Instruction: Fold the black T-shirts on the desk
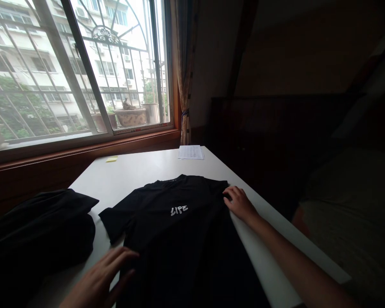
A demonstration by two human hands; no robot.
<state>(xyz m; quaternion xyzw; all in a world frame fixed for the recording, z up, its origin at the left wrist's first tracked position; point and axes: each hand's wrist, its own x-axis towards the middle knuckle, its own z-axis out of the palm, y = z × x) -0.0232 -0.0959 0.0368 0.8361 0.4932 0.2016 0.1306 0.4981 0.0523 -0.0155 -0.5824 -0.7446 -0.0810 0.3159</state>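
A black T-shirt (pixel 176 231) with small white lettering lies spread face up on a white table (pixel 137 169). My left hand (pixel 101 280) rests flat on the shirt's left side near the bottom of the view, fingers stretched out. My right hand (pixel 240 204) lies at the shirt's right shoulder edge, fingers curled onto the fabric where the right sleeve appears folded under. The left sleeve sticks out flat to the left.
A pile of dark clothing (pixel 35 233) sits at the table's left end. A sheet of paper (pixel 191 152) and a yellow sticky note (pixel 111 159) lie near the far edge by the barred window (pixel 77 68). A dark bed (pixel 349 205) stands to the right.
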